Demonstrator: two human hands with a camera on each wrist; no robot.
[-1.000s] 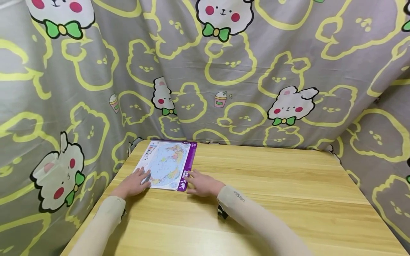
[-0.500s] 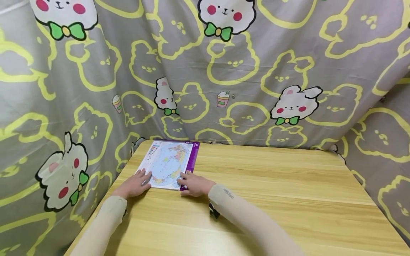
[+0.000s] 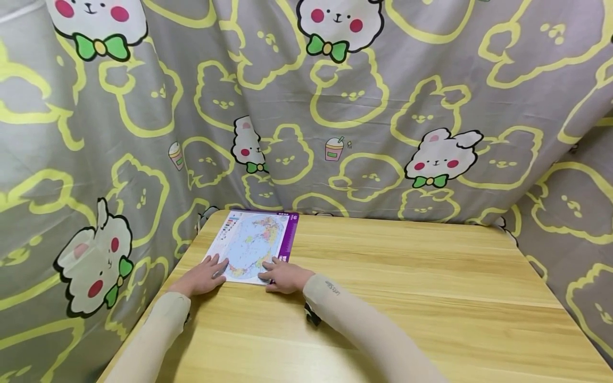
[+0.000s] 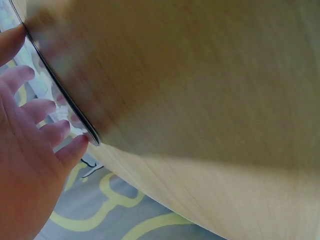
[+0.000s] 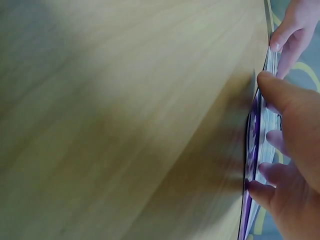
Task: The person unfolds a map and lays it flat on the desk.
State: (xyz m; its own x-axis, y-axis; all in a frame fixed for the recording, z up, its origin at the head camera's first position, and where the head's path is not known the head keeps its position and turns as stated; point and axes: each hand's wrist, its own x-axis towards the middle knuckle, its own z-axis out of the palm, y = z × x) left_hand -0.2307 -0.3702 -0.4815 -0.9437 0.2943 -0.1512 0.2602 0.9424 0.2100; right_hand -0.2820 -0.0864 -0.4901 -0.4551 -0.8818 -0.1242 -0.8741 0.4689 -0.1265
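Under L hand [image 3: 203, 277] & R hand [image 3: 284, 277], map [image 3: 251, 239] has illegible txt [image 3: 284, 259].

Head view, clock face centred on table [image 3: 402, 298]: map [image 3: 251, 239] on tabletop at 10 o'clock, at far left corner. Curtain [image 3: 354, 106] behind table at 12, also alongside at 9 and 3. Left hand [image 3: 203, 278] on map's 7 o'clock corner; right hand [image 3: 287, 277] on its 5 o'clock corner, gap between hands. Left sleeve [image 3: 150, 335] runs from wrist toward 7, right sleeve [image 3: 369, 324] toward 4, both above table.
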